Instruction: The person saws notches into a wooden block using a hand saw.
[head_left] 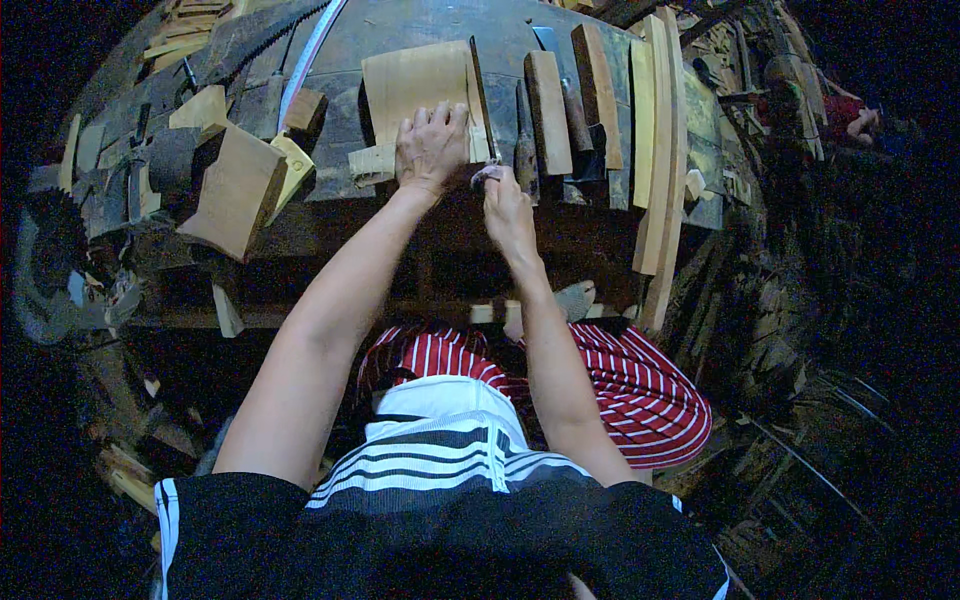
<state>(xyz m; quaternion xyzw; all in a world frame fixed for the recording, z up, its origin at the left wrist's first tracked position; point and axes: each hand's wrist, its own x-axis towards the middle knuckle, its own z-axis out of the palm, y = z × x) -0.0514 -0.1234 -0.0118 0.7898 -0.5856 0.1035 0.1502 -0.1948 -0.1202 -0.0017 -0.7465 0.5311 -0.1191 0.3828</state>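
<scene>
Wooden block (415, 82) beneath flattened left hand (433, 150); right hand (508, 207) grips saw (481, 90), apparently, along block's right edge.

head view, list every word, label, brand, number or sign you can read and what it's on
None can be read.
Pale strip, upper left: any markings too small and blurred to tell.
Yellow piece below it: same.
Wooden block under the left hand: no lettering visible.

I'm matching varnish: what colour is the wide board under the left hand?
The wide board is pale tan, clearest in head view.
</scene>
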